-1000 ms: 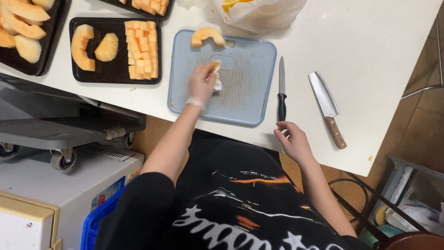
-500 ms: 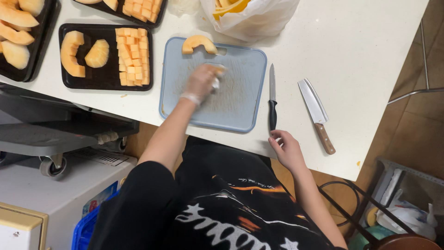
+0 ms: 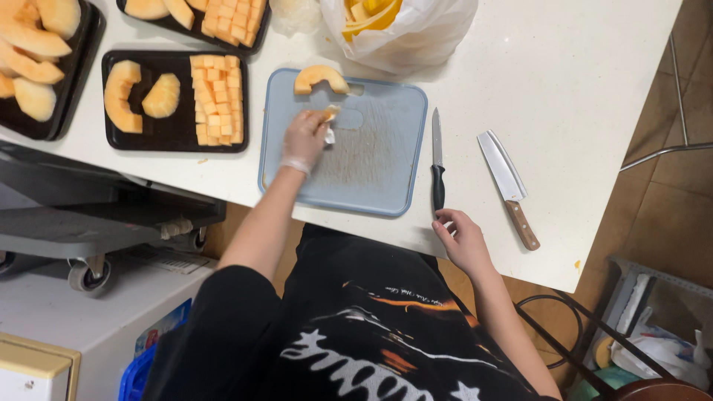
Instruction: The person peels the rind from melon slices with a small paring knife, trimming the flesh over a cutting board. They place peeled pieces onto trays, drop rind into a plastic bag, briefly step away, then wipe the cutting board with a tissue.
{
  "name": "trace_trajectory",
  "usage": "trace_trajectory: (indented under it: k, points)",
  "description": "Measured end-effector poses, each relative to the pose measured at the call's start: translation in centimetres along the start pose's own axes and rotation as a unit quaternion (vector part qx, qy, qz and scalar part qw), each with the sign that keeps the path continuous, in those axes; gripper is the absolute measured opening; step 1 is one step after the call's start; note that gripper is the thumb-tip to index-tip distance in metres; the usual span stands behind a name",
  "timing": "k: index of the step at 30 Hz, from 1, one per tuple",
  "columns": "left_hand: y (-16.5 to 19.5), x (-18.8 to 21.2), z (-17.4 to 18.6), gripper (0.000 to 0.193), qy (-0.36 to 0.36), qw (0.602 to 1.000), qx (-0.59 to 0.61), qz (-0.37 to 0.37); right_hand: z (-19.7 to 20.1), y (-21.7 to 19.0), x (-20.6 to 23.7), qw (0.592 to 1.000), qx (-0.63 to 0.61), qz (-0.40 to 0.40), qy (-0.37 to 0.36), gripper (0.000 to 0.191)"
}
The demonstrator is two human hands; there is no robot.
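From the head camera, the left hand (image 3: 304, 139) lies on the blue cutting board (image 3: 371, 171), its fingers closed around a small melon piece (image 3: 329, 113), while a curved melon slice (image 3: 320, 77) sits at the board's far edge. The right hand (image 3: 464, 241) rests loosely open and empty at the near edge of the white desk (image 3: 579, 89), just below the black-handled paring knife (image 3: 437, 163). A wooden-handled cleaver (image 3: 507, 186) lies right of that knife, and a black tray (image 3: 174, 134) of melon cubes stands left of the board.

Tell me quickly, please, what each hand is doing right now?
Left hand: closed on a melon piece over the cutting board.
Right hand: open, empty, near the black-handled knife.
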State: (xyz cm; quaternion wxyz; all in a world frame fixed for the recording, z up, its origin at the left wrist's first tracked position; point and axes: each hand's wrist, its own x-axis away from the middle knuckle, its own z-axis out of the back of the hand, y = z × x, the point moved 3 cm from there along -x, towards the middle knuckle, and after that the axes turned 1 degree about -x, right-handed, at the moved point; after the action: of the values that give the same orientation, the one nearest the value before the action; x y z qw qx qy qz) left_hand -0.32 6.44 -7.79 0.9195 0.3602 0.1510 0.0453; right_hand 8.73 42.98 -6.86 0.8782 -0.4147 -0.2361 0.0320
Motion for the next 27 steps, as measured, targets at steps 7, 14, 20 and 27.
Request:
trace_trajectory:
  k: [7,14,20,27]
  points:
    - [2.6,-0.2,-4.0,0.016,-0.074,0.99,-0.048,-0.112,-0.2,0.5,0.6,1.0,0.001,-0.022,0.003,0.032]
    - [2.9,-0.8,-4.5,0.014,-0.176,0.948,-0.106,-0.245,-0.5,0.5,1.2,1.0,0.005,-0.005,0.0,0.034]
    - [2.5,0.3,-1.7,0.023,-0.078,0.99,-0.002,-0.115,-0.1,0.8,1.6,1.0,-0.001,-0.013,0.011,0.033]
    - [1.4,2.1,-1.0,0.018,0.004,0.992,0.072,0.101,0.4,1.6,1.9,1.0,-0.008,-0.015,0.02,0.033]
